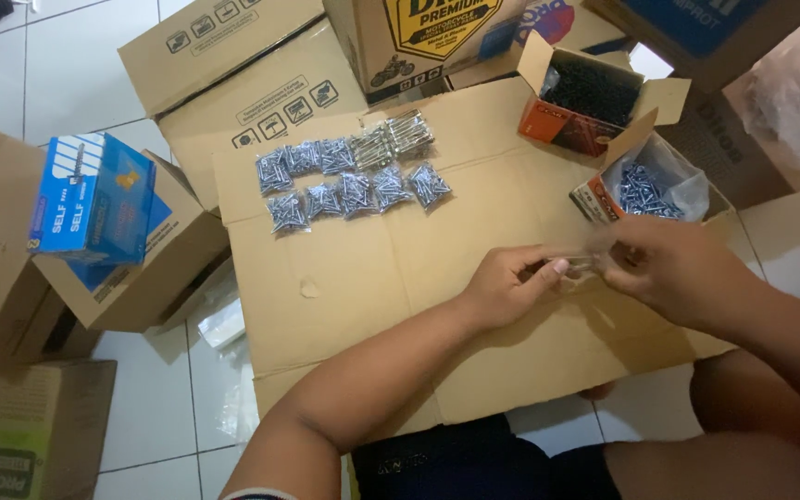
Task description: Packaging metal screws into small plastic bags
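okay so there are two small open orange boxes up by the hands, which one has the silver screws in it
The nearer open box, just beyond the right hand. It holds silver screws in a clear bag; the farther box holds dark ones.

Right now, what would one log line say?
hands: left and right share small clear bag | nearby: open screw box | laid out: filled packets on cardboard sheet

1. This looks like a small shop's back room or a packing spot at home.
2. The floor (pixel 150 407) has white tiles, and a flat cardboard sheet (pixel 344 278) lies on it like a table.
3. Brown boxes (pixel 224 46) stand all around.
4. Little bags of screws (pixel 349 176) lie in rows.
5. Open boxes of screws (pixel 645 190) sit close by.
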